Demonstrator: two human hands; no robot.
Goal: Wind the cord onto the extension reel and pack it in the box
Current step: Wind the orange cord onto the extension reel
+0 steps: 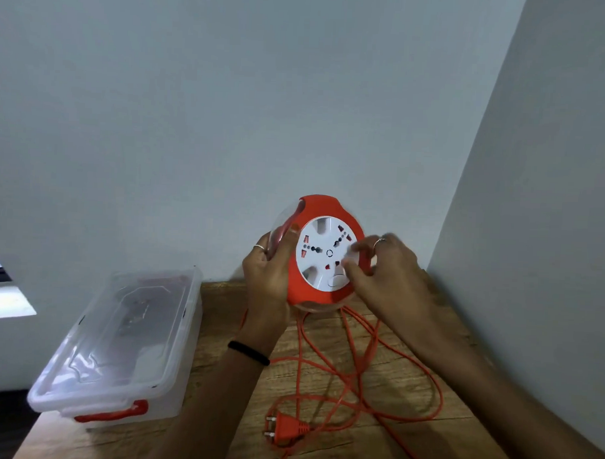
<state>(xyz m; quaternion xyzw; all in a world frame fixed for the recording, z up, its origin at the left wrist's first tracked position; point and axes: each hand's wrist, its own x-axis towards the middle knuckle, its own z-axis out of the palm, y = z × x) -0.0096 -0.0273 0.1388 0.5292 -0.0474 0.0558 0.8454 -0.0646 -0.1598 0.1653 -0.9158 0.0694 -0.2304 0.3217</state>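
I hold an orange extension reel [314, 209] with a white socket face upright above the wooden table [222, 333]. My left hand [267, 272] grips its left side and clear back shell. My right hand [384, 266] pinches the reel's right edge, fingers blurred against the white face. From the reel's underside an orange cord [361, 379] hangs down and lies in loose loops on the table. The cord ends in a two-pin orange plug [285, 429] near the table's front. A clear plastic box [125, 340] with its lid on and orange latches stands at the table's left.
Pale walls meet in a corner right behind the table. The right wall [551, 238] runs close along the table's right edge. The box overhangs the table's left edge. A window sill [3, 301] shows at far left.
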